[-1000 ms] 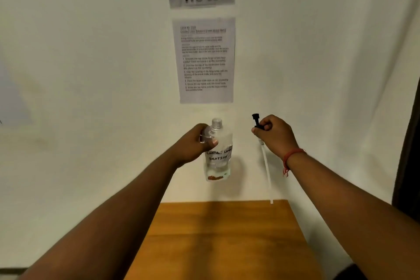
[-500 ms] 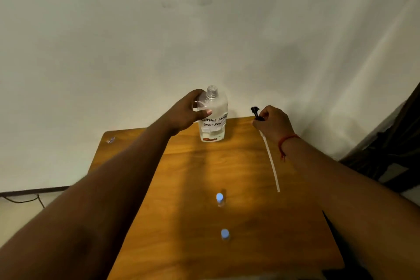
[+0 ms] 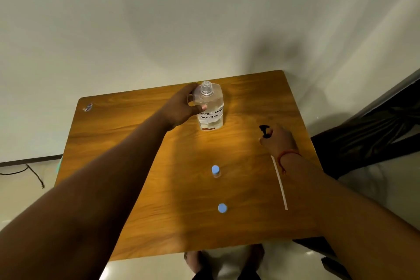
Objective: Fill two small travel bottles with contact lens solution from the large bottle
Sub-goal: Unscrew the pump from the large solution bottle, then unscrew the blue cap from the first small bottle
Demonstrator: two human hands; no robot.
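The large clear bottle, labelled "contact lens solution", stands uncapped at the back of the wooden table. My left hand grips its upper body from the left. My right hand holds the black pump head, low over the table's right side; its long white dip tube runs toward me along the wood. Two small travel bottles with blue caps stand in the middle: one farther, one nearer.
A small wrapper-like scrap lies at the table's back left corner. A white wall stands right behind the table. Dark fabric lies on the floor to the right, and a black cable to the left.
The view has tilted down from the wall notice to the table. The large bottle has come down onto the table. My right hand has lowered the pump toward the right side.
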